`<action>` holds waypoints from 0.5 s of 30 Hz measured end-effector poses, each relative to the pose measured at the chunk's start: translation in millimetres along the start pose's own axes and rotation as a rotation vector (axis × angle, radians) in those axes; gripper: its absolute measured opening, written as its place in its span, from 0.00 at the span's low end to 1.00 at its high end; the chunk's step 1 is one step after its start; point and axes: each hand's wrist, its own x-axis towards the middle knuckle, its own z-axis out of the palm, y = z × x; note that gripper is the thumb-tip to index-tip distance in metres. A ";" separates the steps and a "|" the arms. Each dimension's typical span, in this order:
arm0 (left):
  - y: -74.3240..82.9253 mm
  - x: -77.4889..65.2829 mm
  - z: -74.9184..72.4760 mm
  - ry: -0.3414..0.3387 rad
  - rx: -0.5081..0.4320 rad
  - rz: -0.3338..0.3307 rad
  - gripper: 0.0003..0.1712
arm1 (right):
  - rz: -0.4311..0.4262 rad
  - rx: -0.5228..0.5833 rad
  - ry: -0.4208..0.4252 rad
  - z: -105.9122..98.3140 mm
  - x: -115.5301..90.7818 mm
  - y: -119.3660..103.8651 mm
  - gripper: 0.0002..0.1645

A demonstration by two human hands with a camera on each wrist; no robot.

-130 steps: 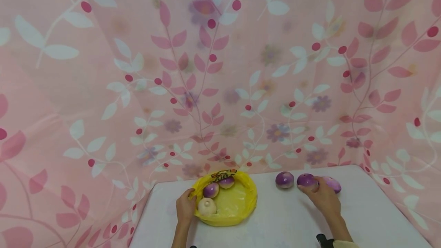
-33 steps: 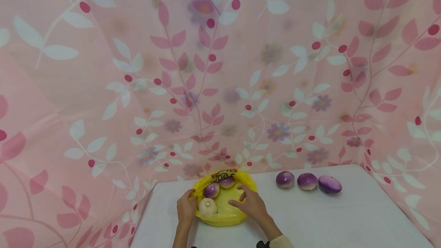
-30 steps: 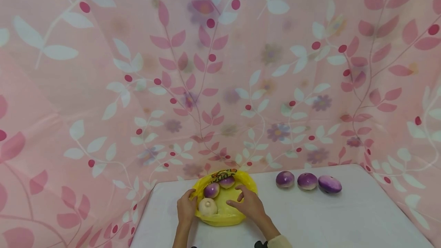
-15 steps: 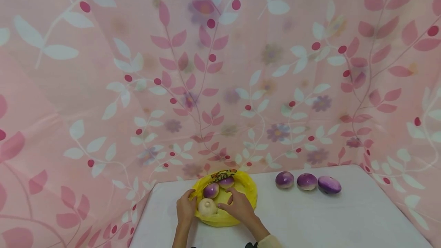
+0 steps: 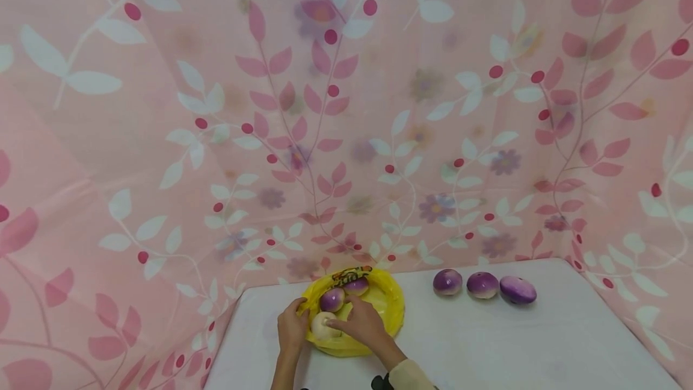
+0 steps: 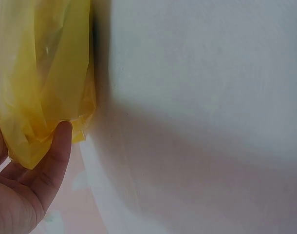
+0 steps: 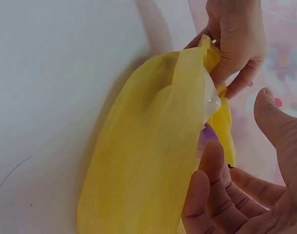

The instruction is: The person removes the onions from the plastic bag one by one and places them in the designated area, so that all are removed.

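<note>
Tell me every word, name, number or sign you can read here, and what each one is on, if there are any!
There is nothing I can read.
Yellow bag: dark and orange print near its far rim, too small and creased to read; I can't tell if it has letters.
Flowery cloth: only pictures of leaves, berries and flowers, no writing I can see.

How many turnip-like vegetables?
6: in the yellow bag, pale one, front purple one, back purple one; on the table, left one, middle one, right one. More may be hidden.
</note>
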 end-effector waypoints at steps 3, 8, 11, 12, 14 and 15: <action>-1.6 -0.1 0.8 -0.007 0.000 -0.004 0.13 | 0.024 -0.018 0.000 3.7 3.4 -3.5 0.44; -2.8 0.3 1.7 -0.013 -0.002 -0.001 0.13 | 0.095 -0.011 -0.028 12.0 9.8 -4.6 0.48; -2.5 0.3 2.0 -0.013 -0.001 0.004 0.13 | 0.144 0.008 -0.056 15.5 11.6 -3.2 0.52; -2.3 0.4 2.1 -0.013 -0.001 0.005 0.13 | 0.156 0.015 -0.064 16.4 11.6 -2.7 0.53; -2.2 0.0 2.0 -0.012 -0.003 0.002 0.13 | 0.175 0.029 -0.075 17.7 10.8 -2.0 0.54; -2.2 0.2 2.2 -0.012 -0.002 0.002 0.13 | 0.188 0.032 -0.080 18.8 10.4 -1.3 0.55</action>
